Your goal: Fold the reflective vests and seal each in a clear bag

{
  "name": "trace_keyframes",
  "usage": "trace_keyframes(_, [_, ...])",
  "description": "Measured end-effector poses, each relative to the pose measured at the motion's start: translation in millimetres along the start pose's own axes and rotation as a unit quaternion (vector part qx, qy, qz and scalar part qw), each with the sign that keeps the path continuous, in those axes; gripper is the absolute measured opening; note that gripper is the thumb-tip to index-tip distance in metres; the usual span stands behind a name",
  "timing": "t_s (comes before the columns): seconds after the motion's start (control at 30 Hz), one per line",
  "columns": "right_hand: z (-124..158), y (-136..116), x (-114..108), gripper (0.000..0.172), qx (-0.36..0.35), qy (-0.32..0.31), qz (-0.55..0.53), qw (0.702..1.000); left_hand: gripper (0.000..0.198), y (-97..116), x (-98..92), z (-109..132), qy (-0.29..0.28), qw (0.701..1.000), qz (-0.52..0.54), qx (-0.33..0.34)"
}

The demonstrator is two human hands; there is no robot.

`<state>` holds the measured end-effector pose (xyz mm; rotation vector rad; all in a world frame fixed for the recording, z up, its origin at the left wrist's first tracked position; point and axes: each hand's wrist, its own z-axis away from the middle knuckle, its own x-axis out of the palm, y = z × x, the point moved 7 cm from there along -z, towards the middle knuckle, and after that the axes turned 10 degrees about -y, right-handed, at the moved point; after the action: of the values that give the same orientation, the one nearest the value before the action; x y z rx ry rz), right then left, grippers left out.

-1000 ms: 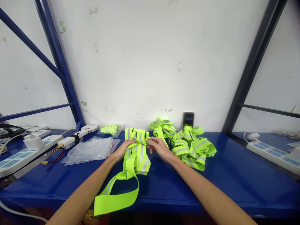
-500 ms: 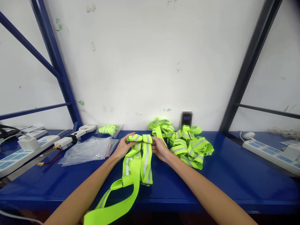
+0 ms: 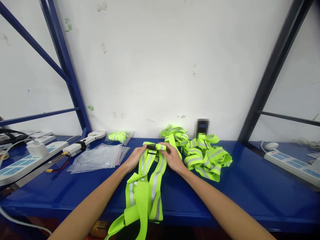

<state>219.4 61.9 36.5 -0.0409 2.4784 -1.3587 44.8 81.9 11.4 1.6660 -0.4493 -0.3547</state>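
A neon-yellow reflective strap [image 3: 154,181] with silver stripes hangs in loops between my two hands, its lower end dropping past the table's front edge. My left hand [image 3: 136,158] is closed on the upper left of the strap, beside a black buckle [image 3: 151,146]. On the upper right, my right hand [image 3: 173,157] grips the same strap, fingers curled around it. Just beyond my right hand lies a tangled pile of similar straps [image 3: 207,156], with another bunch [image 3: 175,133] behind it.
Clear plastic bags [image 3: 98,158] lie left of my hands, and a bagged strap [image 3: 118,136] sits behind them. A white handheld fan [image 3: 96,134] and power strips [image 3: 32,163] are at the left; another power strip [image 3: 292,170] lies right. Blue rack posts [image 3: 72,80] frame the table.
The strap's top has been turned so a black buckle now shows between my hands. Its loops hang lower and nearer the table's front edge. The view has shifted slightly.
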Motion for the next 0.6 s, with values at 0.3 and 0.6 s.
trace_keyframes(0.3, [8.1, 38.0, 3.6, 0.039, 0.191, 0.100, -0.272, 0.938, 0.031, 14.4, 6.9, 6.3, -0.004, 0.985, -0.139, 0.097])
trace_keyframes(0.6, [8.4, 38.1, 15.3, 0.037, 0.164, 0.008, -0.203, 0.965, 0.030, 28.1, 3.7, 19.6, 0.068, 0.940, -0.289, 0.167])
